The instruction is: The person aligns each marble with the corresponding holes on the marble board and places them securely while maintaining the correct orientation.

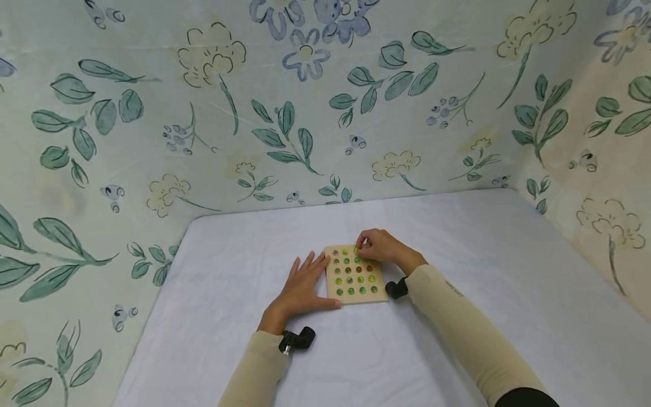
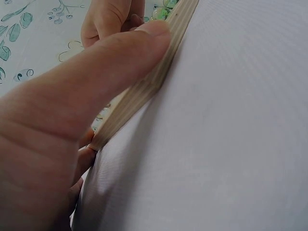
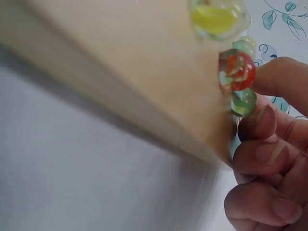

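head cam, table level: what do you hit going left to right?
Floral-patterned left wall → bare white tablecloth → left hand, flat beside the board → square pale wooden board with rows of glass marbles → right hand at the board's far right corner → beige right sleeve → floral right wall.

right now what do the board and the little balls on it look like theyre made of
The board looks like pale unfinished plywood: the left wrist view shows stacked layers along its edge, matte with no gloss. The balls look like glass marbles: translucent, shiny, with red, green and yellow swirls inside. Clear plastic can't be ruled out. The left hand rests flat against the board; the right hand pinches at a ball.
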Available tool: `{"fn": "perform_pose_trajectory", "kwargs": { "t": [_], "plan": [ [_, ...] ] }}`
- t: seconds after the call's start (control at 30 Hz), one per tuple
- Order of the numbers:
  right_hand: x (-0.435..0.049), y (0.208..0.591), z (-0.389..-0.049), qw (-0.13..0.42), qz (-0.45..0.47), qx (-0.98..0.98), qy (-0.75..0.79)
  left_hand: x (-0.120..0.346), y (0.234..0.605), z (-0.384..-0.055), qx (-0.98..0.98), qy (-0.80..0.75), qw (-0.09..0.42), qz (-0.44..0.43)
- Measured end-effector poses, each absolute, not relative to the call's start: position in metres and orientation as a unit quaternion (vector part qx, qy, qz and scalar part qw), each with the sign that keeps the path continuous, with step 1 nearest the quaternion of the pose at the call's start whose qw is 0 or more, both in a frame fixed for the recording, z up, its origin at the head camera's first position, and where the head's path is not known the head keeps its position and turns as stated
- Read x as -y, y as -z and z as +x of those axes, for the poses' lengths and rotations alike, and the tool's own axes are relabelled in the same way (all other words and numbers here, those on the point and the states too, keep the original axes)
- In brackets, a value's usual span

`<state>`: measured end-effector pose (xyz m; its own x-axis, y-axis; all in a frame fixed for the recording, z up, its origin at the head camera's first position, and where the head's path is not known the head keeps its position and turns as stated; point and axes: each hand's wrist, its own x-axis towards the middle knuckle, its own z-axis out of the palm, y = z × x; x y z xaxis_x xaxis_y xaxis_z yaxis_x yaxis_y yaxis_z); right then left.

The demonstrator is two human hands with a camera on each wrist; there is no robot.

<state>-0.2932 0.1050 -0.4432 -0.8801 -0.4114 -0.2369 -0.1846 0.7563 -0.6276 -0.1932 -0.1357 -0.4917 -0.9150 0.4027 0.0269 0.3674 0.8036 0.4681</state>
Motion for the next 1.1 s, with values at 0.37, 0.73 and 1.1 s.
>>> {"fn": "perform_pose_trajectory", "kwargs": {
  "t": [0.37,0.73,1.1],
  "plan": [
    [-0.1041,0.4442,-0.2919,0.187,-0.159,-0.921,0.303,0.1345,0.491,-0.1917,-0.95,-0.237,0.043,0.197],
    [-0.1041,0.4419,-0.2889,0.193,-0.151,-0.92,0.307,0.1342,0.4912,-0.192,-0.95,-0.237,0.041,0.197],
    [-0.1057,0.4416,-0.2898,0.182,-0.177,-0.917,0.306,0.1347,0.4928,-0.1936,-0.95,-0.237,0.037,0.2]
  ]
}}
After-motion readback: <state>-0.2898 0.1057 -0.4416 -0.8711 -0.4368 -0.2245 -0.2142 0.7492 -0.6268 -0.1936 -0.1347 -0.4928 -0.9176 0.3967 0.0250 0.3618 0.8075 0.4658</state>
